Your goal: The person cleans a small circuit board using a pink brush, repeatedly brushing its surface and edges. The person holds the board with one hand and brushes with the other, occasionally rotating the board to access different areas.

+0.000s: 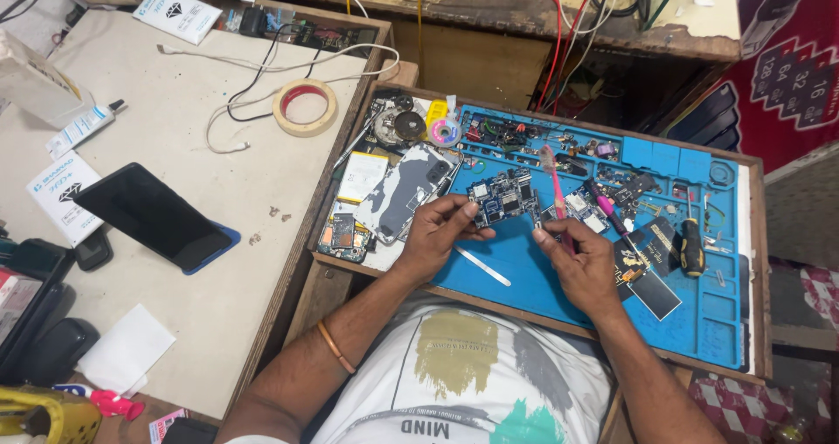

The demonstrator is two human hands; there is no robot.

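Cluttered tabletop with a blue repair mat (524, 287): left hand (437, 234) pinches a small circuit board (505, 199) (held above the mat), right hand (581, 265) grips a pink brush (554, 182) touching it.

Materials on your table (218, 304)

Your circuit board (502, 197): glossy blue, metal shields. Mat (524, 287): matt blue rubber. Brush (553, 182): pink plastic. Table: worn, scuffed laminate, rough wood edging.

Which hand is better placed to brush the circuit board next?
Probably the right hand: it already grips the pink brush, whose bristles stand just right of the circuit board. The left hand is pinching the board over the blue mat, so it looks busy steadying it.
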